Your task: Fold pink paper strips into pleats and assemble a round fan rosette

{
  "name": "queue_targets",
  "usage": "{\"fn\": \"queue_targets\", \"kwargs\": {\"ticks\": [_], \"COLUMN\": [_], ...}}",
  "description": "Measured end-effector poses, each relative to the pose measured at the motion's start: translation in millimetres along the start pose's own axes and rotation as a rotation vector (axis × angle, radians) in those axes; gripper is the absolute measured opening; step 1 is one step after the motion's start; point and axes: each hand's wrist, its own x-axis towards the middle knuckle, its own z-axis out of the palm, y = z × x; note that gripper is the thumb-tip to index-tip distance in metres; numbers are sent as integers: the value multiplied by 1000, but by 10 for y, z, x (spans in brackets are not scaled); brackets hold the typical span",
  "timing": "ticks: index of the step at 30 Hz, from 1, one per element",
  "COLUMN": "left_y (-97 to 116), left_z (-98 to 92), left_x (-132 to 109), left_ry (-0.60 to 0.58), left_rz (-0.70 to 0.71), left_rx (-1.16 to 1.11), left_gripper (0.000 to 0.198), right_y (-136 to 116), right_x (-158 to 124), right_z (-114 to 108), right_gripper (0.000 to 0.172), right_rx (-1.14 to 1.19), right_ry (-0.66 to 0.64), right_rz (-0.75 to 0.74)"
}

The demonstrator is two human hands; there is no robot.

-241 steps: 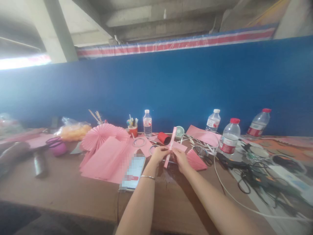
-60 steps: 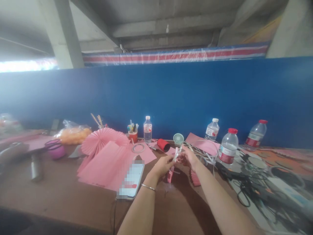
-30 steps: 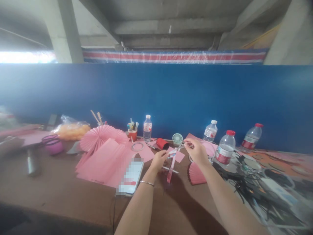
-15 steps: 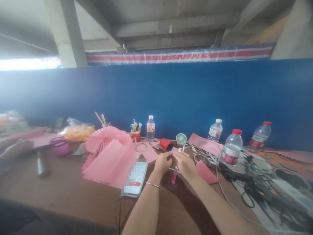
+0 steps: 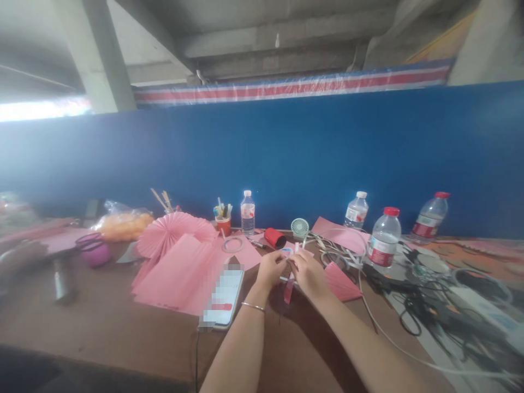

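My left hand (image 5: 271,269) and my right hand (image 5: 309,273) meet over the brown table, fingertips pinched close together. Between them is a narrow pink strip (image 5: 289,293), its glossy lower end hanging toward the tabletop. Both hands seem closed on it, though fingers cover the spot where they grip. A pale, thin piece (image 5: 297,248) shows just above the fingertips; I cannot tell whether it belongs to the strip. Left of my wrist lies a phone (image 5: 229,292) with a lit screen. Folded pink paper (image 5: 343,284) lies by my right hand.
Pleated pink paper (image 5: 176,234) and pink sheets (image 5: 176,278) cover the left-centre. Behind my hands are a red cylinder (image 5: 275,238), a tape ring (image 5: 232,245) and a small fan (image 5: 299,227). Bottles (image 5: 385,240) and tangled cables (image 5: 434,305) crowd the right. Another person's blurred hand (image 5: 20,256) is far left.
The view has shifted slightly, so most things sit a little further left. My fingers have parted a little, and more of the strip shows between them.
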Motion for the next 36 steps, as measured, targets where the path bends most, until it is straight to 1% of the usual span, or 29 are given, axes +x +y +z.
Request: {"fn": "queue_targets", "kwargs": {"ticks": [5, 10, 14, 16, 18, 19, 20, 22, 25, 26, 28, 30, 31, 33, 34, 36], "left_y": [-26, 33, 54, 21, -37, -69, -98, -146, -192, -203, -217, -212, -200, -165, -147, -119], "left_z": [17, 47, 51, 21, -14, -25, -26, 1, 73, 91, 109, 109, 109, 117, 125, 145], "left_x": [22, 18, 34, 54, 72, 78, 82, 78, 53, 42, 20, 2, -5, -8, -7, 0], "left_ry": [17, 46, 36, 93, 219, 259, 258, 216, 133, 86, -4, -21, -2, 38, 40, 9], "left_rz": [-29, -78, -134, -167, -216, -239, -252, -219, -118, -114, -152, -195, -193, -149, -119, -87], "left_rx": [-155, -274, -384, -388, -315, -243, -147, 81, 396, 474, 585, 641, 644, 597, 554, 466], "left_gripper": [11, 9, 9, 11, 15, 17, 18, 20, 20, 20, 16, 14, 18, 24, 22, 19], "right_y": [-5, -2, -8, 2, 30, 50, 72, 111, 135, 130, 108, 81, 71, 62, 63, 73], "right_x": [-5, 2, -8, -11, -7, -1, 5, 15, 7, -3, -28, -51, -60, -71, -75, -82], "right_z": [-38, -65, -79, -105, -148, -171, -191, -211, -179, -158, -115, -84, -74, -65, -64, -62], "right_gripper": [21, 20, 19, 18, 16, 15, 14, 15, 25, 29, 34, 38, 40, 43, 44, 45], "right_rx": [-42, -39, 2, 35, 76, 101, 125, 157, 134, 114, 80, 57, 47, 19, 2, -31], "right_ry": [34, 64, 95, 140, 208, 248, 286, 339, 350, 340, 323, 312, 311, 310, 309, 314], "right_rz": [-47, -90, -116, -107, -67, -35, -1, 63, 85, 77, 63, 61, 58, 46, 40, 47]}}
